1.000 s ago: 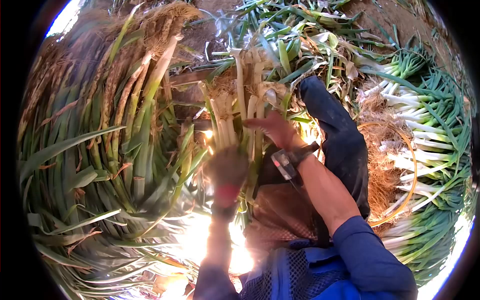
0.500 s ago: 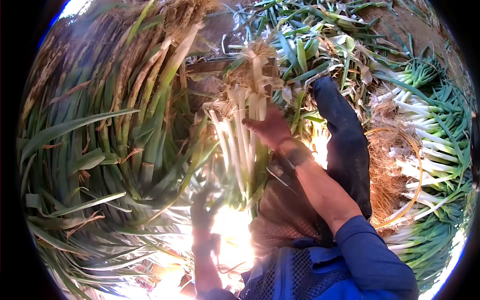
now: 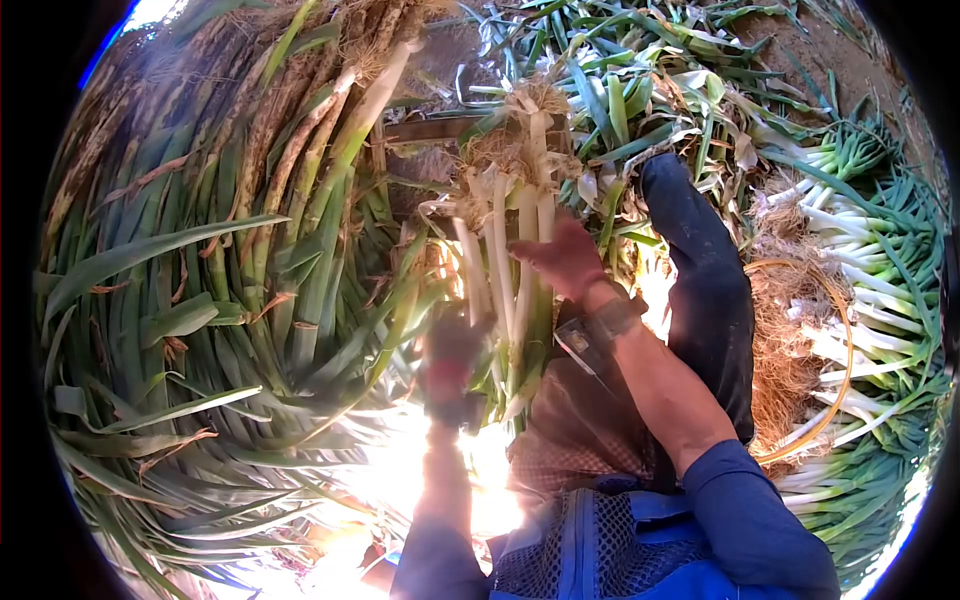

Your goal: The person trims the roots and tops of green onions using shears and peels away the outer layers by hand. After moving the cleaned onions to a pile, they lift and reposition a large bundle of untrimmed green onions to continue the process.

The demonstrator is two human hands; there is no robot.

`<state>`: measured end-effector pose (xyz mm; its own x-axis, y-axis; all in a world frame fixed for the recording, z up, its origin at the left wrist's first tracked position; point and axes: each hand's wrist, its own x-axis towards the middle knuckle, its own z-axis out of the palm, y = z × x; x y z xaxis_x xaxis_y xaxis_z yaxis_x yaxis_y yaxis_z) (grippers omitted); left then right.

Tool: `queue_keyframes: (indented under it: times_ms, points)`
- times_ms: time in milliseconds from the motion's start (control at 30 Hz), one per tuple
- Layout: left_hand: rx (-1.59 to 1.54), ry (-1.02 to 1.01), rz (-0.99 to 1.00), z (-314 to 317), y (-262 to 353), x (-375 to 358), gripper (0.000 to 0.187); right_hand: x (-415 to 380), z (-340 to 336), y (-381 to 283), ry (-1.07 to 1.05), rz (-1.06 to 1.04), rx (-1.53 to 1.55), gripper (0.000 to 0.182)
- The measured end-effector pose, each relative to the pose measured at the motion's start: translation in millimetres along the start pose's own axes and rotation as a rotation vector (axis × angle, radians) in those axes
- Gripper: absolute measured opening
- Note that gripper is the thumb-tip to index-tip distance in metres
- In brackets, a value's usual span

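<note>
A bunch of leeks (image 3: 502,270) with white stems and tangled roots at the top lies at the centre, beside my thigh. Against its right side, my right hand (image 3: 562,260) rests with the thumb stretched toward the stems and the fingers apart. My left hand (image 3: 455,350) is at the lower left of the bunch, close to the leaves. It is dark and smeared by motion, so its fingers are hard to make out. A dark watch (image 3: 610,318) is on my right wrist.
A large heap of uncleaned leeks (image 3: 200,250) fills the left. Cleaned leeks (image 3: 860,270) lie in a row at the right, with a yellow band (image 3: 848,350) over their roots. Loose leaves (image 3: 620,80) cover the ground at the top. My bent leg (image 3: 705,280) lies between.
My left hand has moved up and right to the bunch from below it. My right hand stays beside the stems. The whole view has shifted slightly.
</note>
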<state>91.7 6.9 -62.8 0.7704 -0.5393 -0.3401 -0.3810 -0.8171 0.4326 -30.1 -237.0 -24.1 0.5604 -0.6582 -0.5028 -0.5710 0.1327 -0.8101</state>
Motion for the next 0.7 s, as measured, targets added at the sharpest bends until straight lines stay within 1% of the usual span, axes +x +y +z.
queue_keyframes:
  times_ms: [33, 67, 100, 133, 167, 200, 267, 300, 367, 400, 433, 500, 533, 567, 633, 700]
  points:
    - [0.0, -0.001, 0.001, -3.0, 4.6, -5.0, 0.041, 0.3, 0.4, 1.8, -0.009, 0.007, 0.048, 0.063]
    - [-0.153, -0.025, -0.045, -5.8, 9.4, -8.6, 0.035, 0.2, 0.0, 2.4, -0.018, 0.013, 0.096, 0.058]
    - [-0.307, -0.049, -0.09, -8.8, 14.7, -10.2, 0.029, 2.7, 0.0, 4.8, -0.016, 0.013, 0.095, 0.058]
    - [-0.259, -0.09, -0.26, -13.4, 15.0, -4.8, 0.023, 8.3, 1.7, 11.6, -0.067, -0.043, 0.158, 0.053]
    - [-0.55, 0.009, -0.325, -29.3, 50.5, -15.6, 0.022, 12.4, 3.8, 17.1, -0.118, -0.1, 0.219, 0.048]
    - [-0.545, 0.027, -0.248, -26.7, 40.2, -8.9, 0.02, 14.2, 7.7, 23.0, -0.117, -0.1, 0.218, 0.048]
    - [-0.523, 0.047, -0.117, -27.8, 43.2, 0.9, 0.019, 14.6, 13.4, 27.9, -0.104, -0.126, 0.49, 0.041]
    - [-0.525, 0.05, -0.118, -24.6, 47.2, 6.5, 0.019, 16.1, 13.9, 30.2, -0.106, -0.127, 0.488, 0.041]
    - [-0.487, -0.052, -0.064, -13.9, 50.0, 17.9, 0.026, 18.1, 11.1, 29.6, -0.116, -0.093, 0.388, 0.038]
    - [-0.423, -0.043, 0.023, -3.5, 52.2, 24.1, 0.035, 18.1, 10.4, 28.5, -0.113, -0.096, 0.388, 0.038]
    - [-0.425, -0.045, 0.027, 0.5, 60.5, 28.2, 0.035, 16.5, 9.7, 27.3, -0.101, -0.099, 0.399, 0.038]
    - [-0.562, -0.07, 0.038, 1.0, 81.6, 30.1, 0.04, 12.4, 8.7, 25.7, -0.088, -0.097, 0.409, 0.037]
    - [-0.515, -0.031, 0.093, -5.1, 94.9, 26.8, 0.04, 10.1, 8.4, 23.3, -0.095, -0.109, 0.469, 0.036]
    - [-0.515, -0.029, 0.091, -7.3, 100.2, 26.9, 0.04, 9.4, 9.3, 22.3, -0.103, -0.122, 0.53, 0.035]
    - [-0.542, -0.131, 0.032, -9.5, 105.5, 29.0, 0.037, 10.5, 10.4, 20.6, -0.107, -0.107, 0.511, 0.035]
    - [-0.507, -0.119, 0.014, -3.1, 98.3, 33.2, 0.034, 14.5, 10.8, 19.2, -0.109, -0.091, 0.492, 0.035]
